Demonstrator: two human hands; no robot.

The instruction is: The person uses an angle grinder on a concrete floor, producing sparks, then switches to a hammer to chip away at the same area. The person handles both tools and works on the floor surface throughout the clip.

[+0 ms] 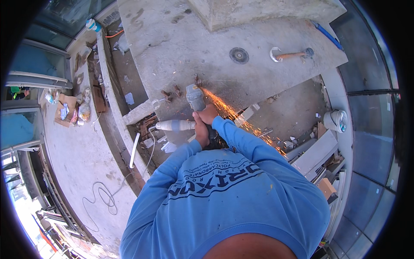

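An angle grinder (195,97) with a grey head is held in both of my hands over the concrete. My right hand (208,114) wraps the body just behind the head, and my left hand (201,129) grips it closer to me. Orange sparks (233,113) stream from the head toward the lower right. Just beyond the head a rusty metal stub (197,79) sticks up from the slab. Two more rusty stubs, one a short bolt-like piece (166,96), stand to the left. The grinder's disc is hidden from this angle.
A taped whitish cylinder (174,125) with a grey cord lies left of my hands. Farther off on the slab are a round dark disc (239,55) and an orange-handled tool (293,55). A white bucket (335,120) stands right; an open cardboard box (65,110) sits left.
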